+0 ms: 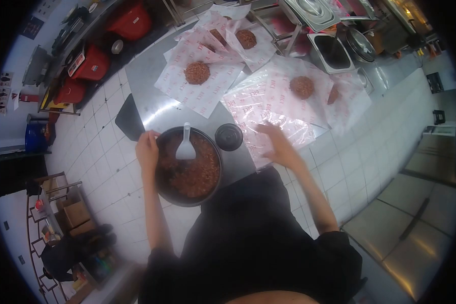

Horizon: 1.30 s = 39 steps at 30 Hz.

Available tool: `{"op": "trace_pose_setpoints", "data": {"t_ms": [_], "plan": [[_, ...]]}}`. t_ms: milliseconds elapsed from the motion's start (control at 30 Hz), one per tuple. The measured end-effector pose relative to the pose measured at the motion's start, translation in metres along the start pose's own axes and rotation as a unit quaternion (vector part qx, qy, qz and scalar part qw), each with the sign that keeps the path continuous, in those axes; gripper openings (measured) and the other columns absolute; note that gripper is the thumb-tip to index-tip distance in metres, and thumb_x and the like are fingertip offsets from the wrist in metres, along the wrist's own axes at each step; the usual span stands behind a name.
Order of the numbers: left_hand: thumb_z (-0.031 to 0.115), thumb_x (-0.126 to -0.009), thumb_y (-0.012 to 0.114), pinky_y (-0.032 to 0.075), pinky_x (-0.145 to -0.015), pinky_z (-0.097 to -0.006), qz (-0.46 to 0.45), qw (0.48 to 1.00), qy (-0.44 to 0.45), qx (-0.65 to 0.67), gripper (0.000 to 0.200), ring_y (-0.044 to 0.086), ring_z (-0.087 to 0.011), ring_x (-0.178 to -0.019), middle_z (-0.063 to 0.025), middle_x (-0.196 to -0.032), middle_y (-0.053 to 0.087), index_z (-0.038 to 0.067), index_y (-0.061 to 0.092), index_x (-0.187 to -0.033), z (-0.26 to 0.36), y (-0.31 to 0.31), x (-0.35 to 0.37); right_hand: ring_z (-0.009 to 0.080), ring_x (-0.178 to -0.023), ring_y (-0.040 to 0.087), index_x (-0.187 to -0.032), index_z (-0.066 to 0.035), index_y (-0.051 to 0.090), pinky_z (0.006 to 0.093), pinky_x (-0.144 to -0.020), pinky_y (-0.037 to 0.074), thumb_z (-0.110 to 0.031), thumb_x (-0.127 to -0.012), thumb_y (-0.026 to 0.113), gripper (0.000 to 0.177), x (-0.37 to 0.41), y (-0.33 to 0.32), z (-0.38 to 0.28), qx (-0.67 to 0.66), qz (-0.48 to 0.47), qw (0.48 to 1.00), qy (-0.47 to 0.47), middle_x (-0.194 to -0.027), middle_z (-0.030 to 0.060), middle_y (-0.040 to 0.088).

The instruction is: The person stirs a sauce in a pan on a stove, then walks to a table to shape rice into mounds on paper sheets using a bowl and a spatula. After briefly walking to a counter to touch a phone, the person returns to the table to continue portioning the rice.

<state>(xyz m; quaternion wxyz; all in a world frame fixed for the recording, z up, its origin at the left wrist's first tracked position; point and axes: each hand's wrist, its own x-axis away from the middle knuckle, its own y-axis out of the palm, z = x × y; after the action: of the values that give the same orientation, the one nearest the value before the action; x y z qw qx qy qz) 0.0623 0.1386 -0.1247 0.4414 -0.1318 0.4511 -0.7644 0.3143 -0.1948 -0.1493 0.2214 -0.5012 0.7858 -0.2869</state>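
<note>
My left hand (148,151) grips the left rim of a round dark bowl (188,203), fingers bent over its edge. Inside the bowl lies loose reddish-brown grainy food (195,175), with a white plastic scoop (186,148) resting on it, handle pointing away. A small round black container (228,137) stands just right of the bowl. My right hand (278,144) holds nothing; its fingers are apart above the near edge of plastic-wrapped printed paper (248,109). Farther off, a round patty of the food (197,73) and another patty (302,87) sit on printed sheets.
More paper sheets with a brown patty (245,39) overlap at the table's far end. Metal pans (332,53) stand at the back right. Red tubs (92,62) line a shelf on the left. A person in dark clothes (63,258) is at the lower left.
</note>
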Motion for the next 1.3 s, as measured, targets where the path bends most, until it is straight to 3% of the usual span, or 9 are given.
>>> {"op": "trace_pose_setpoints", "data": {"t_ms": [167, 233, 300, 433, 500, 567, 667, 900, 1300], "plan": [[0.016, -0.091, 0.056, 0.046, -0.067, -0.0367, 0.161, 0.972, 0.147, -0.089, 0.014, 0.056, -0.0239, -0.066, -0.0093, -0.087, 0.062, 0.008, 0.065, -0.099, 0.075, -0.008, -0.002, 0.0291, -0.123, 0.043, -0.124, -0.013, 0.052, 0.0430, -0.103, 0.032, -0.015, -0.056, 0.081, 0.074, 0.032, -0.039, 0.045, 0.145, -0.040, 0.989, 0.009, -0.123, 0.0055, 0.054], [0.013, -0.088, 0.059, 0.047, -0.072, -0.0356, 0.137, 0.987, 0.075, 0.033, 0.016, 0.058, -0.0227, -0.075, -0.0092, -0.091, 0.062, 0.007, 0.062, -0.102, 0.144, -0.006, 0.027, 0.0212, -0.110, 0.053, -0.117, -0.013, 0.055, 0.0411, -0.091, 0.039, -0.015, -0.064, 0.077, 0.057, 0.024, -0.046, 0.060, 0.098, -0.034, 0.992, -0.065, -0.100, 0.0007, 0.064], [0.015, -0.085, 0.063, 0.046, -0.079, -0.0330, -0.068, 0.975, -0.008, 0.213, 0.016, 0.058, -0.0206, -0.088, -0.0083, -0.093, 0.062, 0.008, 0.063, -0.099, 0.211, 0.008, 0.066, 0.0208, -0.103, 0.055, -0.114, -0.013, 0.056, 0.0390, -0.086, 0.042, -0.016, -0.067, 0.075, 0.051, 0.013, -0.044, 0.082, 0.078, -0.049, 0.993, -0.074, -0.090, 0.0006, 0.065], [0.016, -0.069, 0.077, 0.041, -0.079, -0.0359, -0.167, 0.965, 0.163, 0.116, 0.022, 0.054, -0.0223, -0.090, -0.0047, -0.099, 0.058, 0.014, 0.066, -0.088, 0.234, 0.134, 0.135, 0.0226, -0.088, 0.060, -0.109, -0.010, 0.056, 0.0340, -0.074, 0.046, -0.015, -0.072, 0.072, 0.040, 0.000, -0.057, 0.070, -0.106, -0.122, 0.986, 0.038, -0.072, 0.0030, 0.065], [0.019, -0.067, 0.078, 0.038, -0.081, -0.0367, -0.143, 0.974, 0.166, 0.063, 0.024, 0.051, -0.0217, -0.093, -0.0027, -0.100, 0.057, 0.017, 0.066, -0.087, 0.232, 0.169, 0.152, 0.0249, -0.091, 0.058, -0.109, -0.009, 0.055, 0.0341, -0.072, 0.047, -0.012, -0.074, 0.069, 0.038, -0.002, -0.059, 0.071, -0.126, -0.159, 0.977, 0.061, -0.082, 0.0050, 0.064], [0.023, -0.064, 0.079, 0.035, -0.084, -0.0375, -0.125, 0.978, 0.167, 0.009, 0.026, 0.049, -0.0210, -0.097, -0.0008, -0.102, 0.056, 0.020, 0.067, -0.087, 0.235, 0.182, 0.162, 0.0224, -0.090, 0.056, -0.109, -0.008, 0.058, 0.0324, -0.072, 0.045, -0.009, -0.076, 0.068, 0.035, 0.003, -0.051, 0.080, -0.109, -0.014, 0.989, -0.098, -0.088, 0.0042, 0.063], [0.027, -0.063, 0.079, 0.032, -0.086, -0.0394, -0.078, 0.986, 0.146, 0.011, 0.024, 0.048, -0.0185, -0.099, 0.0035, -0.103, 0.057, 0.023, 0.069, -0.085, 0.237, 0.188, 0.167, 0.0255, -0.088, 0.055, -0.111, -0.008, 0.058, 0.0345, -0.076, 0.044, -0.007, -0.077, 0.066, 0.035, 0.011, -0.064, 0.074, 0.055, 0.024, 0.966, -0.250, -0.091, 0.0062, 0.059], [0.030, -0.064, 0.077, 0.030, -0.091, -0.0456, -0.076, 0.977, 0.199, -0.020, 0.019, 0.049, -0.0167, -0.101, 0.0100, -0.103, 0.060, 0.024, 0.073, -0.082, 0.230, 0.192, 0.165, 0.0308, -0.091, 0.057, -0.119, -0.011, 0.051, 0.0412, -0.080, 0.045, -0.002, -0.074, 0.065, 0.048, 0.045, -0.069, 0.092, -0.066, -0.218, 0.963, -0.144, -0.095, 0.0099, 0.059], [0.024, -0.064, 0.076, 0.031, -0.097, -0.0527, -0.058, 0.965, 0.252, -0.038, 0.012, 0.053, -0.0160, -0.096, 0.0100, -0.096, 0.062, 0.020, 0.070, -0.074, 0.225, 0.195, 0.166, 0.0315, -0.086, 0.061, -0.121, -0.013, 0.048, 0.0408, -0.074, 0.049, -0.002, -0.073, 0.066, 0.052, 0.031, -0.064, 0.088, -0.064, -0.211, 0.964, -0.151, -0.088, 0.0096, 0.063]]}}
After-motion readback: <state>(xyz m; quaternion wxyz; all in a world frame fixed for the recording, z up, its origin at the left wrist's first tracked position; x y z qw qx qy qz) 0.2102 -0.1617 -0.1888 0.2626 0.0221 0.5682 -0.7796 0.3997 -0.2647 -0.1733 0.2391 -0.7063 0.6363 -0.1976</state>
